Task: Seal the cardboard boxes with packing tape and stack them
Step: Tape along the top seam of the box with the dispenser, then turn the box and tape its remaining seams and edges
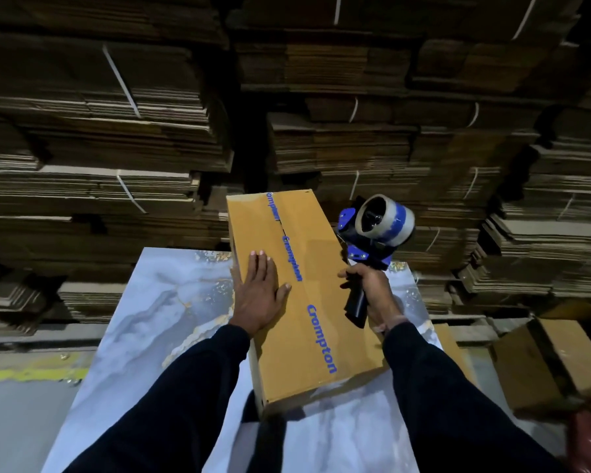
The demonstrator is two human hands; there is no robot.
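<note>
Cardboard box is lying lengthwise on the marble-patterned counter, its long top face turned up toward the camera and its far end pointing at the wall of stock behind. Blue "Crompton" lettering is running along the centre seam where the two top flaps are meeting. Clear tape seems to be covering that seam, though the sheen is too faint to be certain.

The left hand is pressing flat on the left half of the box top, fingers straight and close together, thumb spread toward the seam. The right hand is curling around the black handle of a tape dispenser, gripping it firmly. The dispenser is being held up just beside the right edge of the box, apart from the cardboard, with its blue frame and its roll of clear tape raised above the hand. Both arms are wearing dark sleeves.

Another brown box is sitting lower down at the right, beyond the counter's edge. Bundles of flattened cardboard, tied with white straps, are filling the whole background in tall stacks. A yellow line is showing on the floor at the left.
</note>
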